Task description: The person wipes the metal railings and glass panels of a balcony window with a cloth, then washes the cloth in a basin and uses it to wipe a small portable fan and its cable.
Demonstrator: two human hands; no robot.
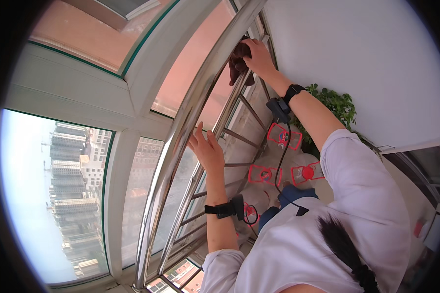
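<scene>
A dark brown cloth (238,60) is bunched in my right hand (256,55), against the stainless steel railing near the top of the view. Part of the cloth hangs over the lower rail (227,106). My left hand (208,148) is raised beside the thick polished top rail (174,146), its fingers apart and the fingertips at the rail's edge; whether they press on it is unclear. Nothing shows between the fingers of this hand. Both wrists wear black straps with small black devices and cables.
Tall windows with pale frames (121,205) stand beyond the railing, with high-rise buildings (69,172) outside. Several clear plastic jugs with red handles (266,175) stand on the floor by my legs. A leafy green plant (333,106) is at the white wall (359,66).
</scene>
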